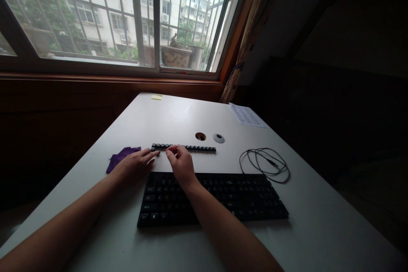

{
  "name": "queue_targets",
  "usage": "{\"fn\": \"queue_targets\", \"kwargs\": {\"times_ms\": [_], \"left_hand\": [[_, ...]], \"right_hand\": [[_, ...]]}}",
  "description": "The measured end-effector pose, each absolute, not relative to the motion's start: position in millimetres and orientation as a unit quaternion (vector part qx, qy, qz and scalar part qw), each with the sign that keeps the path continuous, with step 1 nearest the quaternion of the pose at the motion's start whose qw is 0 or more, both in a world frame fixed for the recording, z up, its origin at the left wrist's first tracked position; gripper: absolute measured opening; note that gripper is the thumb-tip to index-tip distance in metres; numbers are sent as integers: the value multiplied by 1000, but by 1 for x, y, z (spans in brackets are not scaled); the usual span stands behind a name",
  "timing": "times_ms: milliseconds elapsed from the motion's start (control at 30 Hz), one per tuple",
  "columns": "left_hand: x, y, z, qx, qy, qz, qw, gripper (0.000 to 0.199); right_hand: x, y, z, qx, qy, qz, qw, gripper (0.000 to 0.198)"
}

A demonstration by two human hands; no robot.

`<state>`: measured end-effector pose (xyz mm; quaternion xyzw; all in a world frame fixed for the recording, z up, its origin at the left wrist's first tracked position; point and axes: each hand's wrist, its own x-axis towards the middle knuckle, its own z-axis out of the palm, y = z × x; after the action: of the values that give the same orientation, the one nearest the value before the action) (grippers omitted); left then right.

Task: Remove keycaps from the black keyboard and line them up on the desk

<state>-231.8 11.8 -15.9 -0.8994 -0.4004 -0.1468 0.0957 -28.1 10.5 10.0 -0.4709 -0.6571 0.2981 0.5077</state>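
Note:
My left hand (pixel 138 163) rests on the table with its fingers stretched out. Its index fingertip touches a small dark keycap (pixel 158 153) just below the left end of a row of black keycaps (pixel 200 148). To the right of it, my right hand (pixel 182 163) is pinched beside that row, thumb and index finger together; whatever is between them is too small to make out. Under my right wrist lies a black keyboard (pixel 251 197), part of it hidden by the forearm. A purple cloth (pixel 123 157) lies partly behind my left hand.
A coiled black cable (pixel 266 163) lies to the right behind the keyboard. The white table (pixel 127 246) has a round hole (pixel 200 136) with a grey cover (pixel 219 138) beside it. Printed paper (pixel 247 114) and yellow sticky notes (pixel 156 97) lie near the far edge.

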Motion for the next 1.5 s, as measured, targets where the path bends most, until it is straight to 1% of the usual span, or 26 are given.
{"fn": "queue_targets", "kwargs": {"times_ms": [167, 333, 433, 533, 667, 833, 933, 1133, 1500], "left_hand": [[-229, 14, -22, -897, -399, -163, 96, 33], [-230, 16, -29, -874, -434, -207, 61, 36], [-229, 13, -22, -867, -447, -212, 56, 31], [-230, 9, -12, -837, -488, -241, 55, 19], [-236, 8, -4, -792, -547, -267, 39, 11], [-242, 10, -6, -779, -557, -287, 19, 9], [-243, 10, -7, -783, -551, -289, 8, 10], [-241, 9, -3, -785, -549, -287, 0, 11], [-240, 9, -3, -786, -549, -284, -6, 11]], "right_hand": [[-29, 10, 10, -469, -661, 298, 505, 12], [-28, 11, 9, -480, -666, 282, 497, 12], [-28, 11, 9, -490, -682, 258, 477, 13], [-30, 7, 8, -488, -730, 229, 420, 16], [-34, 1, 8, -479, -794, 187, 326, 26], [-38, -2, 9, -481, -833, 134, 239, 41], [-39, -2, 10, -482, -843, 124, 204, 42], [-41, -1, 10, -490, -844, 116, 182, 41], [-42, 1, 7, -478, -852, 126, 175, 43]]}}
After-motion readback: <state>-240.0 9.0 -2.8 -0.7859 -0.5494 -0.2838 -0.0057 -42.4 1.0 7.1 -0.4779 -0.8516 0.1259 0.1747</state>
